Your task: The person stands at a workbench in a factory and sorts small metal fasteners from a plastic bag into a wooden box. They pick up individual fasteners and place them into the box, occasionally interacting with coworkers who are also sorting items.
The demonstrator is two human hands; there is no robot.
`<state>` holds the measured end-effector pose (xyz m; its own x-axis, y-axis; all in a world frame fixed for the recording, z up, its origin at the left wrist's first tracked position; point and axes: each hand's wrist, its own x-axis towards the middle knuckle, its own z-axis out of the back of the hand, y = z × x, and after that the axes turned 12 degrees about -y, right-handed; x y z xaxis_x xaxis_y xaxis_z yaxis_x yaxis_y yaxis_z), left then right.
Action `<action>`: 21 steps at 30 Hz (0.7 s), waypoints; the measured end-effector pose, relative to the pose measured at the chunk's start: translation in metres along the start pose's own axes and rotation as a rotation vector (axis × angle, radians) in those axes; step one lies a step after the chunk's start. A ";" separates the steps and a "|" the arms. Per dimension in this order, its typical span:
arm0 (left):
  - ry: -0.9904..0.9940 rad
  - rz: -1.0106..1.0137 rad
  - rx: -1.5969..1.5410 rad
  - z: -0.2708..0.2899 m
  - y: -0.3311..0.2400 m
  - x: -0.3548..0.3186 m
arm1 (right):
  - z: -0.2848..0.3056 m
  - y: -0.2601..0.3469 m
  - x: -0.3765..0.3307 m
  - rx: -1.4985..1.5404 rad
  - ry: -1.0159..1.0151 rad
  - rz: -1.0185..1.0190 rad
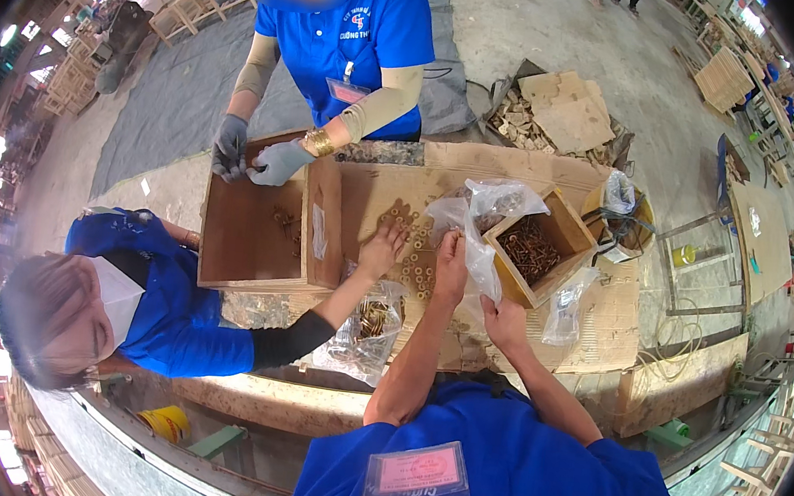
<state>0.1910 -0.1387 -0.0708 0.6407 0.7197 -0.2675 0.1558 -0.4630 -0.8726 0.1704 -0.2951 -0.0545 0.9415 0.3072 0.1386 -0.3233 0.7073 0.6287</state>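
Fingers (452, 244) of left hand (451, 265) pinch a clear crinkly plastic bag (486, 218); right hand (502, 323) grips its lower edge. Loads of small brass washers (420, 260) unbagged on cardboard.

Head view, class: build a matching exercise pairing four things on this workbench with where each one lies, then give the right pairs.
Things
1. left hand
2. right hand
3. box of dark screws
4. brass washers

Places
A. loose on the cardboard, left of the left hand
B. far right of the bench top
C. gripping the clear plastic bag from the left
D. lower, at the bag's bottom edge

Pairs: 1-C, 2-D, 3-B, 4-A
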 end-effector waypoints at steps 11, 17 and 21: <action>-0.070 -0.520 0.389 -0.034 -0.004 -0.042 | -0.024 -0.045 -0.035 0.096 -0.033 0.097; -0.060 -0.539 0.516 -0.025 -0.009 -0.075 | -0.012 -0.047 -0.048 0.190 0.033 0.089; -0.137 -0.540 0.493 -0.015 -0.017 -0.097 | 0.002 -0.059 -0.061 0.138 0.201 0.080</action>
<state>0.1373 -0.2082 -0.0237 0.4662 0.8543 0.2298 0.0462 0.2359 -0.9707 0.1328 -0.3569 -0.0988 0.8714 0.4885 0.0456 -0.3665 0.5863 0.7225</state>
